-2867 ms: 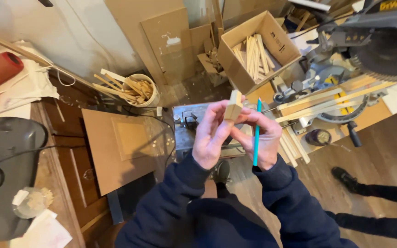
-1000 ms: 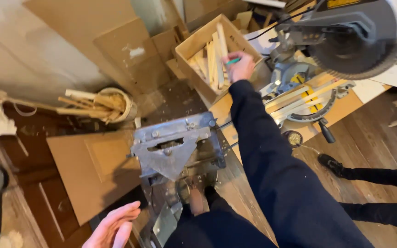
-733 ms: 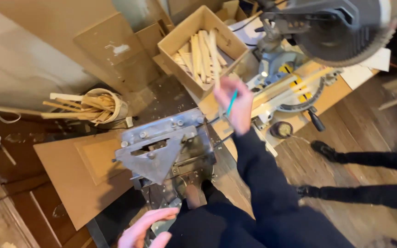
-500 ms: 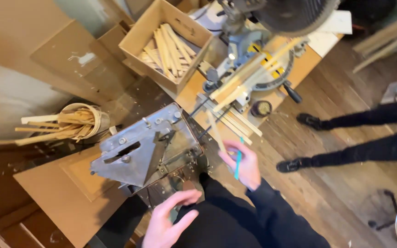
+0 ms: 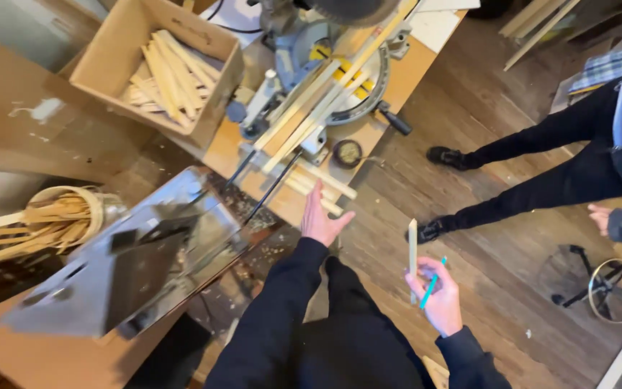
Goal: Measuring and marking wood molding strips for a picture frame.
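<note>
Left hand on the strips by the saw, right hand holding strip and pencil.

From left: a round bucket of wood offcuts; an open cardboard box of pale slats, tan and rectangular; the mitre saw on its board; the left hand, at the person's lap a moment ago, now lies flat, fingers spread, touching loose wood strips; the right hand has dropped from them and pinches a thin wood strip upright beside a teal pencil; another person's legs stand right.
</note>
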